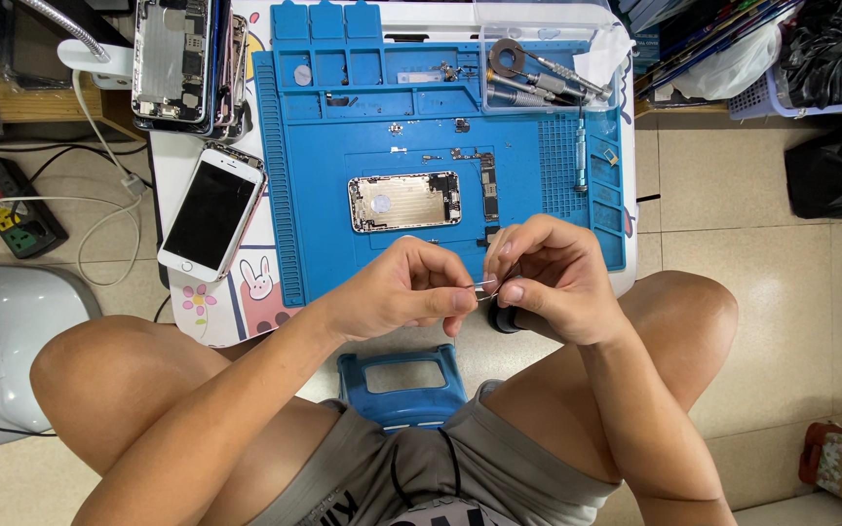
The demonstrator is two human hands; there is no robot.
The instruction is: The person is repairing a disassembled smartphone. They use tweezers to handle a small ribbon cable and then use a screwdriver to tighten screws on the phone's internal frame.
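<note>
A tiny thin strip, pale and too small to identify, is being pinched between the two hands just in front of the near edge of the counter. The left hand is being held with fingers curled and thumb pressed to forefinger on the strip's left end. The right hand is being closed around its right end, and a dark rounded object is being tucked beneath that palm; what it is cannot be told. Both hands are being kept close together and low over the lap, seemingly so that so small a part can be steadied.

On the blue silicone work mat, an opened phone housing is being left flat at the centre, within easy reach. Loose small parts are being kept just beside it on the mat, where its ridged border would be stopping them from rolling off. Screwdrivers are being stored in a clear tray at the far right corner. A white phone is lying face up on the left side of the counter, and stripped phone frames are being stacked beyond it.
</note>
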